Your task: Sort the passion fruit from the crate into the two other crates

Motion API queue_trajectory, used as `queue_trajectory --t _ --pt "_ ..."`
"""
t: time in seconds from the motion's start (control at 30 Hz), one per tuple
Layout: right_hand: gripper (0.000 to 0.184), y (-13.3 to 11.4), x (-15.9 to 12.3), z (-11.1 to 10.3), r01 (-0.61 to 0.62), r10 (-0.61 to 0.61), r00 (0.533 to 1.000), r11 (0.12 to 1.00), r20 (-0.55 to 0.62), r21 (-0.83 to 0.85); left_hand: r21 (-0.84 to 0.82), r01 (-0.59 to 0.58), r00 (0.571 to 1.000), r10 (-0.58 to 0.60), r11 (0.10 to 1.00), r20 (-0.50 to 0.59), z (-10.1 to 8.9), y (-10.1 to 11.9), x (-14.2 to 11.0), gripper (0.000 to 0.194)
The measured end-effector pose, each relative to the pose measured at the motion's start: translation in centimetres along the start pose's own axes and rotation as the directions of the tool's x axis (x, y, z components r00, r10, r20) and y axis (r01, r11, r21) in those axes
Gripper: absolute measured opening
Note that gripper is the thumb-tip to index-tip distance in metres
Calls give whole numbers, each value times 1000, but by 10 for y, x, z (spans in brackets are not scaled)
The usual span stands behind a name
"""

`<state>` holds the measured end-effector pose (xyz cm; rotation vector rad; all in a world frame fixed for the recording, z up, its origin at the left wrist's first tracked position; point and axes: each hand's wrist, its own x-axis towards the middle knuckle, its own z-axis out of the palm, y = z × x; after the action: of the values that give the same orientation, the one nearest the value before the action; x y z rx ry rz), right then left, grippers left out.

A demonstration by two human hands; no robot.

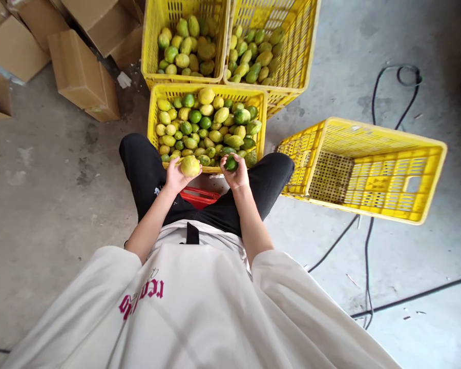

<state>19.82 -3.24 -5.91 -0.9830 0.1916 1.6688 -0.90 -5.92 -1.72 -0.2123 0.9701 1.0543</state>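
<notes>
My left hand [175, 177] is closed round a large yellow-green fruit [190, 165], held just in front of the near crate's rim. My right hand [236, 174] grips a small dark green fruit [231, 163] at the same rim. Both hands hover over my knees in black trousers. The near yellow crate [153, 110] in front of me is full of several yellow and green fruits [207, 123].
Two more yellow crates of fruit [148, 51] [303, 51] stand behind it. An empty yellow crate [426, 179] lies tilted on its side to the right. Cardboard boxes [82, 74] are stacked at the back left. Black cables [369, 241] run over the concrete floor on the right. A red stool [197, 196] shows between my legs.
</notes>
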Motion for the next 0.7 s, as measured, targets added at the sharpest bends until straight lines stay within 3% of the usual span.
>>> queue_trajectory --t 0.13,0.27,0.4,0.6,0.7 --pt "13 -4 -9 3 -33 28 993 999 116 41 -29 -56 998 57 998 41 -1 4 0 31" --pt "16 -5 -10 4 -10 1 990 998 140 66 -51 -102 995 101 993 -16 -3 6 0 31" --pt "20 -4 -1 -3 -26 16 995 995 100 99 -90 -135 991 133 987 -33 -2 5 0 29" --pt "19 -2 15 -14 -94 95 995 995 -37 21 -17 -41 996 40 999 -82 1 2 2 22" --pt "16 -3 13 -13 -89 95 987 995 -129 50 -10 -43 998 42 999 -47 2 3 2 19"
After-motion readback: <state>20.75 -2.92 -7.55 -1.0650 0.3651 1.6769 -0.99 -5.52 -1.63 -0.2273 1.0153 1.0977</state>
